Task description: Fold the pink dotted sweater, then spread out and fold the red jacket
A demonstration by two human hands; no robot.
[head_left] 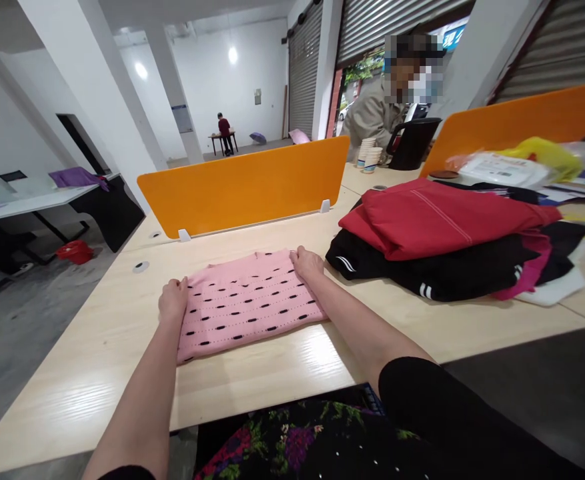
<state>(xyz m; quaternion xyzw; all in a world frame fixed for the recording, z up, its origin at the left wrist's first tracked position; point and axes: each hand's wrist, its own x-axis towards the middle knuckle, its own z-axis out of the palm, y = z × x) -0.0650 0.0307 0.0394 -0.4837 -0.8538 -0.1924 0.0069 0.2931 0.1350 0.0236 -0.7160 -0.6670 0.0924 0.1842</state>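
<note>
A pink knitted sweater (247, 303) with black dashes lies folded into a rough rectangle on the pale wooden table (87, 360). My left hand (173, 300) pinches its far left corner, fingers curled over the edge. At the far right corner, my right hand (307, 261) grips the fabric between thumb and fingers. The sweater rests flat on the tabletop, its near edge slightly slanted. Just right of my right hand sits a heap of clothes, with a red garment (437, 217) on top of black garments (372, 263).
An orange divider (252, 190) stands along the table's back edge. Behind the clothes are a black jug (412, 145), paper cups (371, 159) and a person in a grey jacket (367, 117). Plastic packages (507, 168) lie at the right. Another person (225, 130) stands far off by a small table.
</note>
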